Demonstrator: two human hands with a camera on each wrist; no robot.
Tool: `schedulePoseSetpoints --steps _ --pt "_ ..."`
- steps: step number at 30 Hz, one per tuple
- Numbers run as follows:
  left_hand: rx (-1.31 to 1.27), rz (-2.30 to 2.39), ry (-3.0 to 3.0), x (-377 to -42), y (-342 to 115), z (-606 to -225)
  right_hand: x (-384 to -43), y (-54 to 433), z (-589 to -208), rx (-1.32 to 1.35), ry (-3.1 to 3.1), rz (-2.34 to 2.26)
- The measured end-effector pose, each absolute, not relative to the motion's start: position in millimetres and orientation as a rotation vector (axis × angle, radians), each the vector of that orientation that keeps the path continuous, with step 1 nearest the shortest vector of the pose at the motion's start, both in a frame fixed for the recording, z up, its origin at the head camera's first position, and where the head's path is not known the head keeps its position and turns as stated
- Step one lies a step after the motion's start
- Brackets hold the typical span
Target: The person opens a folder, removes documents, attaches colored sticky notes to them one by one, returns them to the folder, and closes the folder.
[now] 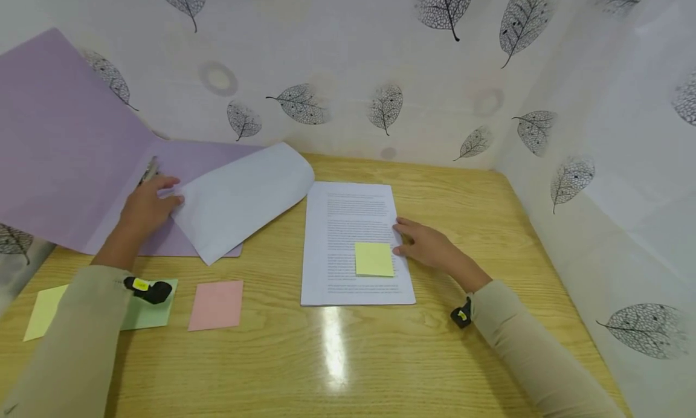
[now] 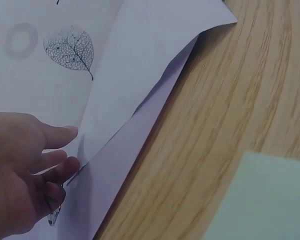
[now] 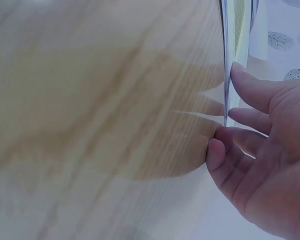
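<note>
At the left, a white sheet of paper (image 1: 244, 194) lies slanted and bowed over an opened purple folder (image 1: 65, 140). My left hand (image 1: 147, 206) has its thumb and fingertips at the sheet's left edge and holds it there; the fingers partly hide that corner. A metal clip (image 1: 148, 171) shows beside this hand at the folder's fold. In the middle, a stack of printed paper (image 1: 353, 212) carries a yellow sticky pad (image 1: 374, 260). My right hand (image 1: 426, 244) rests its thumb and fingertips against the stack's right edge, as the right wrist view also shows.
Pink (image 1: 216, 305), green (image 1: 149, 309) and yellow (image 1: 46, 312) sticky notes lie at the front left of the wooden table (image 1: 272, 357). The left sleeve partly covers the green one. Leaf-patterned sheeting (image 1: 337, 55) stands behind and to the right.
</note>
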State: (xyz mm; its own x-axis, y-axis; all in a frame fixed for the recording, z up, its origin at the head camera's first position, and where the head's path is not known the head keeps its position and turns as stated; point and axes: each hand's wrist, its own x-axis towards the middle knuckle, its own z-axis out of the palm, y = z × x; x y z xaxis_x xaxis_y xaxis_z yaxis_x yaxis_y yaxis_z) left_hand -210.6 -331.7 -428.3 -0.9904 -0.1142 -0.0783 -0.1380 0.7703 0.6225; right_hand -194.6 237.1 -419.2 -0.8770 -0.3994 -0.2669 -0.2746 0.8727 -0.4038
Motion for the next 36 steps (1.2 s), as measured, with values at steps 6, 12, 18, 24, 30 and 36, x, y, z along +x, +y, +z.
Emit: schedulePoseSetpoints --steps 6,12,18,24,30,36 --pt "-0.223 0.979 2.92 -215 -335 -436 -194 237 -421 -0.521 2.701 -0.524" --pt "-0.263 0.945 2.953 -215 -332 -438 -194 238 -423 -0.521 2.704 -0.527" --pt "-0.315 0.932 2.948 -215 -332 -440 -194 239 -425 -0.514 2.704 -0.536" --pt "-0.34 0.921 2.935 -212 -329 -434 -195 239 -426 -0.496 2.698 -0.554" --pt "-0.329 0.971 2.917 -211 -330 -431 -195 240 -425 -0.481 2.692 -0.564" --pt "-0.165 1.105 2.888 -205 -330 -422 -194 242 -423 -0.48 2.686 -0.573"
